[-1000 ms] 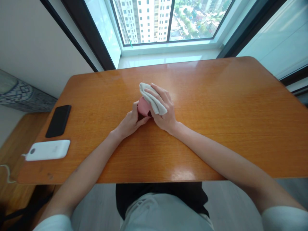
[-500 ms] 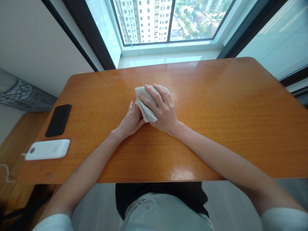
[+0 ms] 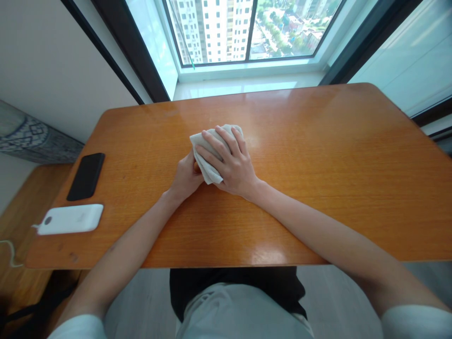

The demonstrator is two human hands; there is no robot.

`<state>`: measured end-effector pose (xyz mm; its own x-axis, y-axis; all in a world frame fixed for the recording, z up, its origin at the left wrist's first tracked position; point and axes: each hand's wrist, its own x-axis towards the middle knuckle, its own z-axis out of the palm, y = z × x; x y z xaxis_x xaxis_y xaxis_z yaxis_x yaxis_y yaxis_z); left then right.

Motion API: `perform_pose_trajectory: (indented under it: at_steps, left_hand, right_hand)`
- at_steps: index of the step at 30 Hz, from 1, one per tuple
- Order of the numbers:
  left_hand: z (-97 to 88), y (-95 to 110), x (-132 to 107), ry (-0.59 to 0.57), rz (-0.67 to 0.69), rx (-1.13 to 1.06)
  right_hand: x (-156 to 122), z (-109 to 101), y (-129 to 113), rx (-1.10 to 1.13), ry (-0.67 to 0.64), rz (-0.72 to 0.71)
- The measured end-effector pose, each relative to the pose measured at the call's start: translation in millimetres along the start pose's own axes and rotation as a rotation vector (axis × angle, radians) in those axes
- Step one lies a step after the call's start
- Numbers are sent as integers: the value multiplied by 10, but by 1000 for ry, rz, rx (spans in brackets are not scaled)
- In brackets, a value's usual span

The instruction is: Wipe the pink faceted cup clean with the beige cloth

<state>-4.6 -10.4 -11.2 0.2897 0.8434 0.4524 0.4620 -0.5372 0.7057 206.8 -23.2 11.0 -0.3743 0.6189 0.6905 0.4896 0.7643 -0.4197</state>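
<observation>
On the wooden table [image 3: 318,197], a black phone [image 3: 85,176] and a white power bank [image 3: 70,219] lie well left of the hands. The right hand [image 3: 231,162] closes over a folded cloth [image 3: 208,157] lying diagonally, while the curled left hand [image 3: 185,179] sits just beneath it (its grip is mostly hidden, with only an orange sliver [image 3: 195,166] showing).

A shiny orange wood table [image 3: 318,141] sits by a big window [image 3: 212,33] with tall white buildings [image 3: 215,28] outside. On the table's left side lie a flat black phone [image 3: 85,177] and a white rounded box [image 3: 69,219]. A thin white cord [image 3: 10,248] hangs off the table's left edge.
</observation>
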Motion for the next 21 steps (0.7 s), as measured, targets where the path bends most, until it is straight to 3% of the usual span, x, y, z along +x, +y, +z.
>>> perform_pose_trajectory:
  at_steps: [21]
  left_hand:
    - [11,75,32,24,-65,-78]
  right_hand:
    - [-40,63,81,27,101,64]
